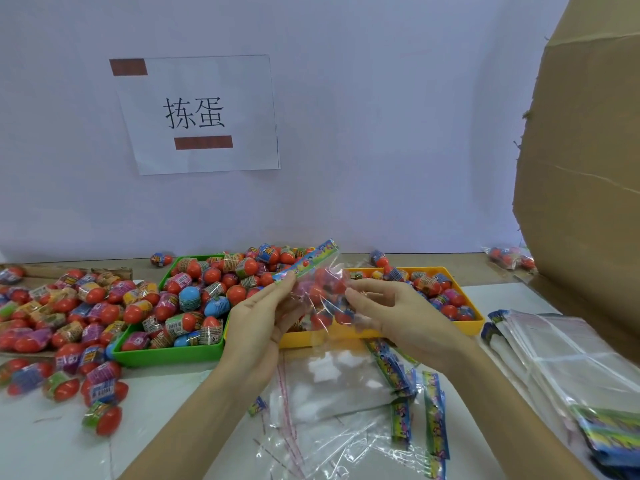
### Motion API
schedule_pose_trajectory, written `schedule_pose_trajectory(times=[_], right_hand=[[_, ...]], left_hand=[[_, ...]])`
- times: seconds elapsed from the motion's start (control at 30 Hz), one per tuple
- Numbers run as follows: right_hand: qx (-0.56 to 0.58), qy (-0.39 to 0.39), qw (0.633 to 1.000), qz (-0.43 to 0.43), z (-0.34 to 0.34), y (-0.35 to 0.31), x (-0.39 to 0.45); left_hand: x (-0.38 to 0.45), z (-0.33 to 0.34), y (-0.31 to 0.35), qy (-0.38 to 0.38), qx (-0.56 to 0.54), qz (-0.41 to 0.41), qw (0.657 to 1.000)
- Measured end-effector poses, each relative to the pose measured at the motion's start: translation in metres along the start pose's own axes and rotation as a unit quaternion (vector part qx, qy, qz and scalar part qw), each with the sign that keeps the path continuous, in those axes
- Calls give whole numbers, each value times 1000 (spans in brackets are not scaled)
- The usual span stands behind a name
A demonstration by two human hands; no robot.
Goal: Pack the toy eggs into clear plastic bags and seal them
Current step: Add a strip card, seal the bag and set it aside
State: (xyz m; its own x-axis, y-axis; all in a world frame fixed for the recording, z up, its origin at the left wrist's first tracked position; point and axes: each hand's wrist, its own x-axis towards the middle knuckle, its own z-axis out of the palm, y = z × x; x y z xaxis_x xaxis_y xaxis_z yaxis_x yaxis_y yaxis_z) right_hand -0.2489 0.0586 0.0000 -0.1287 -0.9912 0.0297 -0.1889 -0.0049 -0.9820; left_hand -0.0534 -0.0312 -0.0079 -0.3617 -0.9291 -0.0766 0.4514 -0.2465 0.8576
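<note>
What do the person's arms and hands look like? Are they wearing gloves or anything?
No gloves. The left hand and the right hand are both bare. No rings, watch or bracelets show. The forearms are bare too, with no sleeves as far as the picture reaches. The fingernails look short and plain.

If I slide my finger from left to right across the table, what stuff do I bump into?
Loose pile of toy eggs → green tray → left hand → clear bag of eggs → right hand → yellow tray → stack of empty bags → cardboard box.
</note>
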Motion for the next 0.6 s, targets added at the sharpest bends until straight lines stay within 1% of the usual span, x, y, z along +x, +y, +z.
schedule_pose_trajectory(times=[0.07, 0.2, 0.3, 0.37, 0.4, 0.5, 0.6], right_hand=[[33, -20, 999, 19, 3, 0, 0], [29, -65, 997, 38, 4, -2, -2], [57, -65, 995, 57, 1, -1, -2], [69, -56, 994, 64, -2, -1, -2], [73, -54, 994, 66, -3, -1, -2], [86, -58, 993, 60, -5, -5, -3], [89, -71, 992, 60, -5, -8, -4]], left_hand=[[1, -2, 0, 4, -6, 8, 1000], [5, -8, -1, 8, 13, 26, 1000], [7, -9, 4, 2, 15, 34, 999], [11, -13, 12, 23, -19, 30, 999], [13, -15, 16, 34, -18, 37, 999], [12, -18, 20, 37, 30, 61, 997], [6, -11, 15, 17, 64, 68, 995]])
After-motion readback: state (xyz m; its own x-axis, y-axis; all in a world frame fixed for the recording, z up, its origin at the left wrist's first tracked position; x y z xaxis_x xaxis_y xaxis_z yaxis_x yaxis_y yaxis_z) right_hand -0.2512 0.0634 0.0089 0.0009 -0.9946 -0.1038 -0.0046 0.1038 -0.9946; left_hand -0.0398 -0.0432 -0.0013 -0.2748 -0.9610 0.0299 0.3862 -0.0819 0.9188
